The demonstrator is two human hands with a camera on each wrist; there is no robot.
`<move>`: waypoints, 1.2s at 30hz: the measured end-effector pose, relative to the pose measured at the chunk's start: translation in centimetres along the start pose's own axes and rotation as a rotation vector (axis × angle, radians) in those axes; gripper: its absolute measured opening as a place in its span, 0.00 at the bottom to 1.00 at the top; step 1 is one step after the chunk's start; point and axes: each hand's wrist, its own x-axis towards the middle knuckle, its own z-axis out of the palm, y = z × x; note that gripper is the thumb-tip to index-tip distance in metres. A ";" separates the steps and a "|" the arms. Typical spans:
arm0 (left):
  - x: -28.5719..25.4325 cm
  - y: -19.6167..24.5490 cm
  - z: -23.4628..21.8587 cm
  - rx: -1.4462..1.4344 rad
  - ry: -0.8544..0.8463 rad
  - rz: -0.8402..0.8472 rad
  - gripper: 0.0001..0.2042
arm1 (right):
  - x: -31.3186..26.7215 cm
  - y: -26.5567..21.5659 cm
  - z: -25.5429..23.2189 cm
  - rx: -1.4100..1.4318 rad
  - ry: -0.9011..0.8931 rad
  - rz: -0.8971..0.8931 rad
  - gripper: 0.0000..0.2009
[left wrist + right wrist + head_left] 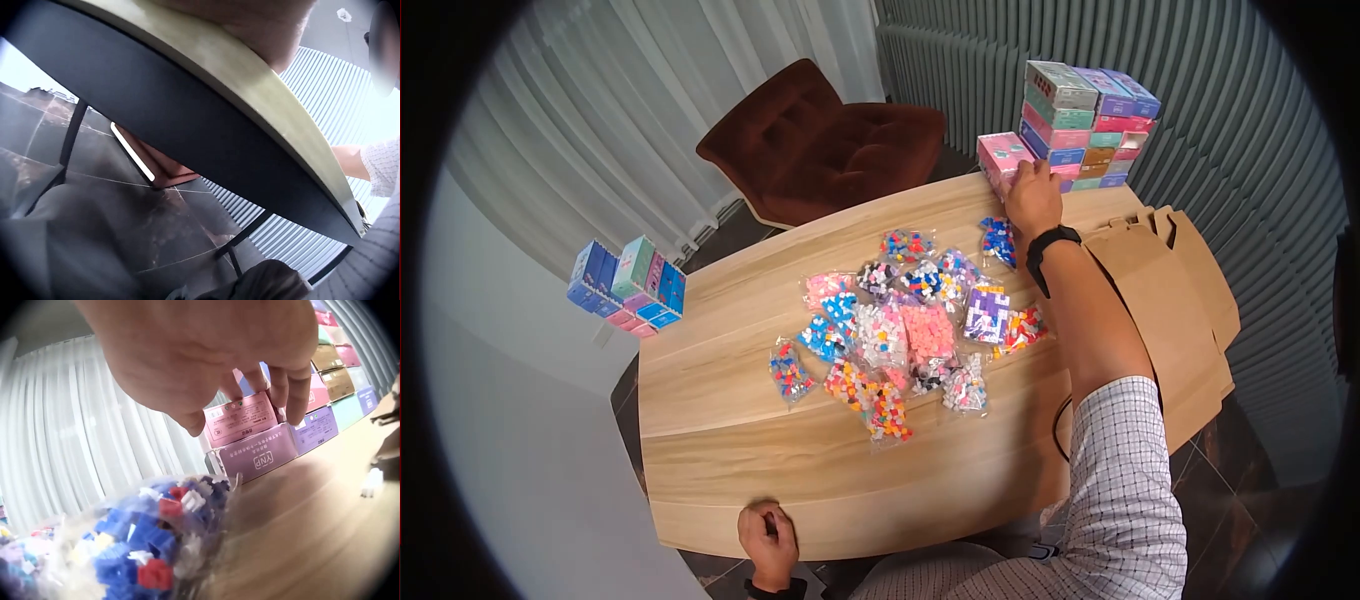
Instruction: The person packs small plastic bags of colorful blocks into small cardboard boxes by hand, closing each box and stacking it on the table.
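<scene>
The pink box (1005,152) sits at about one o'clock from the middle of the table (730,400), just beside the tall stack of boxes (1090,130). Our right hand (1036,200) grips it from above, fingers and thumb spread only as wide as the box and bent round it. At seven o'clock, our left hand (768,540) rests on the table's near edge, fingers loosely curled; we see nothing in it.

From the right wrist we see what the head view hides: the thumb lies at the pink box's left side, and a purple box (259,451) marked YNP lies directly beneath. The left wrist view shows the table's underside and the floor (156,234), but hardly any of the hand.

Bags of small bricks (882,335) cover the table's middle. A blue bag (998,242) lies just short of the pink box and fills the right wrist view's foreground. Our right forearm (1095,310) crosses in front of the cardboard (1190,290) near three o'clock. A smaller stack (625,290) stands between nine and ten, and a chair (830,150) beyond the table near twelve.
</scene>
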 end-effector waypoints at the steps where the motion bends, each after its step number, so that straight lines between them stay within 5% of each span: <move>1: 0.3 0.5 -0.2 0.006 0.001 0.016 0.03 | -0.2 -0.4 -0.2 0.006 0.025 0.004 0.29; 11: -0.2 -0.1 0.0 0.027 -0.002 -0.002 0.03 | 0.7 -0.9 0.9 0.153 0.071 0.129 0.32; 17: -0.1 -0.2 -0.1 0.031 0.015 0.026 0.02 | -2.4 -3.9 -5.7 0.600 0.005 0.069 0.35; 20: -0.6 -0.3 -0.2 -0.012 -0.001 -0.029 0.08 | -9.1 -8.2 -12.5 1.036 -0.225 0.032 0.32; 22: -0.4 0.4 -0.3 -0.105 0.001 -0.060 0.11 | -15.0 -9.3 -13.8 0.922 -0.290 -0.179 0.33; 24: -1.7 -1.2 -0.6 -0.134 -0.098 -0.041 0.30 | -21.4 -10.6 -16.1 1.104 -0.549 -0.251 0.33; 26: -0.6 0.7 -1.0 -0.282 -0.107 0.002 0.39 | -26.3 -11.9 -17.2 1.112 -0.512 -0.579 0.30; 27: -0.9 -0.6 -0.7 -0.266 -0.198 0.053 0.54 | -28.4 -12.3 -18.4 1.050 -0.669 -0.571 0.30; 28: -0.9 0.0 -0.9 -0.272 -0.217 0.090 0.55 | -30.5 -12.6 -18.4 1.056 -0.606 -0.702 0.29; 31: 0.3 2.0 -0.1 -0.299 -0.250 0.208 0.57 | -34.6 -13.3 -18.9 1.050 -0.726 -0.688 0.31; 36: 1.4 2.5 -0.3 -0.397 -0.449 0.125 0.50 | -36.3 -13.3 -19.9 1.007 -0.858 -0.675 0.30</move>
